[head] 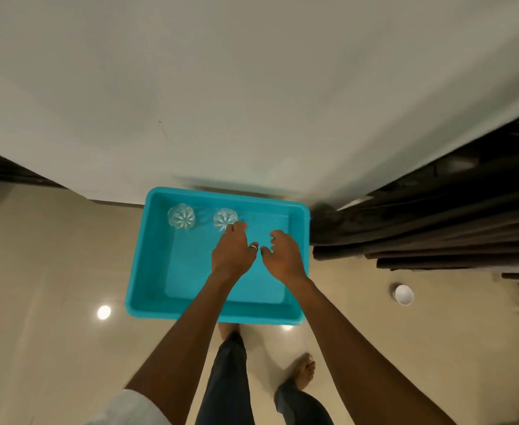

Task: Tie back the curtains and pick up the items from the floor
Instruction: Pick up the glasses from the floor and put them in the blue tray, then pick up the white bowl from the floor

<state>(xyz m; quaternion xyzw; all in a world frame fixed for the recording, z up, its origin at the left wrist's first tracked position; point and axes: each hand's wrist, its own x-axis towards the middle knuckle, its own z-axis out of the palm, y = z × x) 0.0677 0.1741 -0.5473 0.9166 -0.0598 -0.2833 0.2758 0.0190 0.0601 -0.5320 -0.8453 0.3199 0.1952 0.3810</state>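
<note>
Below, left hand [232, 251] touching glass [225, 219] in tray [147, 240]; right hand [284, 256] empty.

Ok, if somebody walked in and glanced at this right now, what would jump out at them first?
The bright turquoise tub on the floor against the white wall, mid-frame, with two cut glasses along its far side. Next, both hands over it: the left hand touches the nearer glass, the right hand hovers open and empty. Off to the right, a small white cup sits on the tiles below the dark curtain.
</note>
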